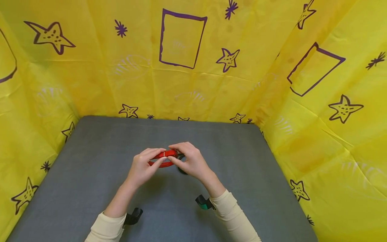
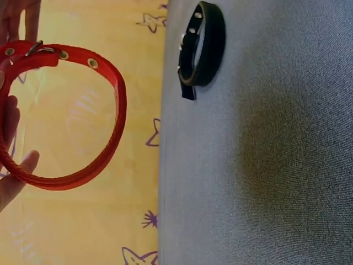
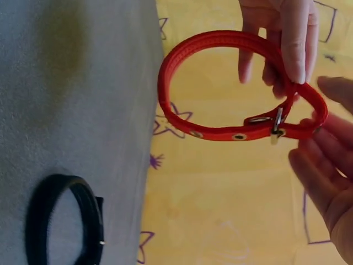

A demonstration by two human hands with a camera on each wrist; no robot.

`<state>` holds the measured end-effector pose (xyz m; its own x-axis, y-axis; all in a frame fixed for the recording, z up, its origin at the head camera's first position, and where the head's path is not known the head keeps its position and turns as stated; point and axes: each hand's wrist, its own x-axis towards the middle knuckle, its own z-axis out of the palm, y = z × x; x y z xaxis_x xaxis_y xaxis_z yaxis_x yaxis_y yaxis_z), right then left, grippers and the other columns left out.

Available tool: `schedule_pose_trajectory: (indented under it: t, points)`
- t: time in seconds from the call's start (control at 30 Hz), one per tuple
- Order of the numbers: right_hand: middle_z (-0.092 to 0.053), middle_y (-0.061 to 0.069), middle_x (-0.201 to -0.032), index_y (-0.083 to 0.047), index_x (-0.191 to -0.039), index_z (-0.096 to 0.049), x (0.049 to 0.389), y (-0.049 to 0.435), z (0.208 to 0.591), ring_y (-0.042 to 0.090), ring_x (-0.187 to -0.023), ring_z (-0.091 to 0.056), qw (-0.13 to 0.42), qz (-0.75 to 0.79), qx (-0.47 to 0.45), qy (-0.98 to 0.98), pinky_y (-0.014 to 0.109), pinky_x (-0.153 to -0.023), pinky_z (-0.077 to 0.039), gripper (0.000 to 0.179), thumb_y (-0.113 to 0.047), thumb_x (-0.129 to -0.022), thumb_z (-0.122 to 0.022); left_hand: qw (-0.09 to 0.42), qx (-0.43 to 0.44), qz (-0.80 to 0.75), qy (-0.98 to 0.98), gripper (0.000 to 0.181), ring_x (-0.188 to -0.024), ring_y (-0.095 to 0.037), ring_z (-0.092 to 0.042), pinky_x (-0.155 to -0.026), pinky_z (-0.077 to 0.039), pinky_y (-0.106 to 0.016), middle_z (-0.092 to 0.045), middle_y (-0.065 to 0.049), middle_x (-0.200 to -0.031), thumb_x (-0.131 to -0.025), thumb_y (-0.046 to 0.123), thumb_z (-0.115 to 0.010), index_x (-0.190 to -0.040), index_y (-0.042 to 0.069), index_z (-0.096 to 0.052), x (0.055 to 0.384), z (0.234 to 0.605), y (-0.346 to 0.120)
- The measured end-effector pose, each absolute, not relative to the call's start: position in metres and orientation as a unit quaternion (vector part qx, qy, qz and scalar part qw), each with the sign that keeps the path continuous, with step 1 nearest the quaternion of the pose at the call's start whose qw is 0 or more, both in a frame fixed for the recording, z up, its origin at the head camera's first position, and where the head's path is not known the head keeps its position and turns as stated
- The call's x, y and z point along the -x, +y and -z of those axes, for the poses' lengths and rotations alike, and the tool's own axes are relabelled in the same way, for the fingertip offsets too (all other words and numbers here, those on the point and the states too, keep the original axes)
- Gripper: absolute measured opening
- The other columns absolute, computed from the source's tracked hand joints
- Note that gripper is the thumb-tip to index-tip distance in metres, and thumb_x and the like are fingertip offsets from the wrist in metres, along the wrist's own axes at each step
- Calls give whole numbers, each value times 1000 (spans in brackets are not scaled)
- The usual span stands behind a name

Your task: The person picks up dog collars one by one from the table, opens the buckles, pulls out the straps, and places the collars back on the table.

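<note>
A red collar (image 1: 164,164) with a metal buckle (image 3: 277,121) and eyelets is held above the table in both hands, its strap closed in a loop. My left hand (image 1: 144,165) pinches the band between thumb and fingers; in the right wrist view this left hand (image 3: 284,27) reaches in from the top. On the other side, my right hand (image 1: 191,160) holds the collar near the buckle, its fingers (image 3: 325,165) against the strap's bent end. A black collar (image 2: 212,47) stands on its edge on the table, mostly covered by my right hand in the head view.
The grey tabletop (image 1: 99,161) is bordered by yellow cloth walls (image 1: 136,80) with purple drawings at the back and both sides. A dark wrist mount (image 1: 133,216) sits by the left sleeve, another mount (image 1: 204,202) by the right.
</note>
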<state>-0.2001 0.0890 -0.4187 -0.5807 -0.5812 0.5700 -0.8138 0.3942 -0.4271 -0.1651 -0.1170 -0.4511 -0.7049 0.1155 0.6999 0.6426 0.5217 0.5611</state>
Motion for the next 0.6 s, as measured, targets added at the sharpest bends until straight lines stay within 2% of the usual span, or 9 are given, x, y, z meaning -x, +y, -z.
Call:
schedule_pose_trajectory:
  t: [0.2, 0.6]
  points:
    - [-71, -1, -103, -10, -113, -72, 197, 87, 415, 11, -96, -60, 211, -269, -443, -828, 18, -83, -50, 28, -20, -87, -76, 324, 259, 419, -808, 34, -87, -19, -65, -70, -54, -20, -73, -5, -99, -71, 1, -84, -103, 2, -74, 166, 450, -115]
    - [-72, -1, -97, -9, -103, -73, 198, 84, 417, 12, -91, -62, 261, -267, -464, -804, 18, -81, -51, 22, -17, -83, -79, 321, 253, 438, -801, 33, -86, -18, -66, -72, -53, -18, -73, -3, -97, -71, 0, -84, -102, 5, -75, 166, 448, -115]
